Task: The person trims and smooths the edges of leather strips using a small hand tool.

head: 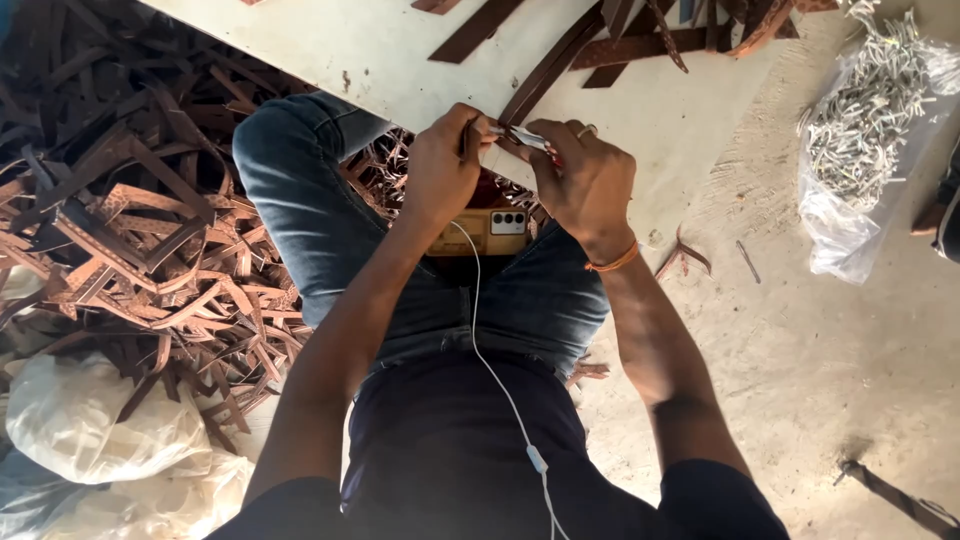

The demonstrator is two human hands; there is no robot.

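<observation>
Two hands at upper centre, left hand (443, 165) and right hand (585, 180) both pinched on one brown strap (545, 72), one phone (480, 232) on lap, scrap pile (130, 230) left, one bag (865, 150) of pale pieces upper right

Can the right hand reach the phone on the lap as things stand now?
Probably yes, once freed. The right hand is just above the phone with nothing between, but both it and the left hand grip a small metal piece.

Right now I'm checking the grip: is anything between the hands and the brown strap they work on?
Nothing visible is. The left hand and right hand both pinch the brown strap directly at the white board's edge, with a small metal piece between the fingertips.
</observation>
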